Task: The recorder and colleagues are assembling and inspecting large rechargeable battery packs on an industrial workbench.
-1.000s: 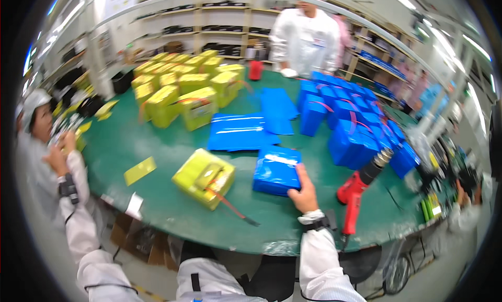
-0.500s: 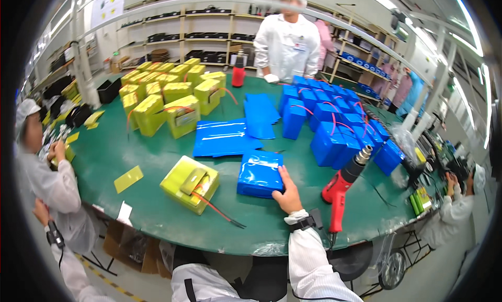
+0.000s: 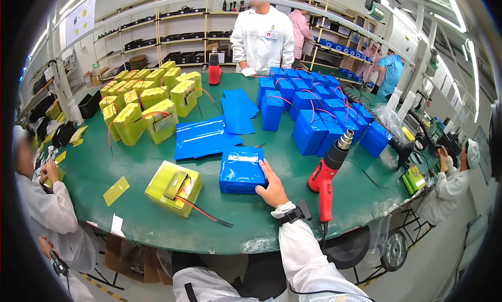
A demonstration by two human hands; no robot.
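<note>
My right hand [image 3: 273,187] lies with fingers stretched along the right side of a blue-wrapped battery pack [image 3: 241,171], thumb apart at its near corner. The pack rests flat on the green table [image 3: 172,239]. To its left sits a yellow battery pack [image 3: 175,189] with red and black leads trailing toward me. A red heat gun [image 3: 325,181] stands nozzle up just right of my right hand. My left hand [image 3: 46,246] is off the table at the far lower left, near a seated person's white sleeve; its fingers are too small and unclear to read.
Flat blue sleeves [image 3: 204,137] lie behind the blue pack. Rows of yellow packs [image 3: 149,121] stand at back left, blue packs [image 3: 314,129] at back right. A second red heat gun [image 3: 214,69] stands farther back. Co-workers sit at both sides; a person [image 3: 263,35] stands opposite.
The view has shifted, so the tabletop things appear farther left. My left hand has sunk lower at the left edge. My right hand stays against the blue pack.
</note>
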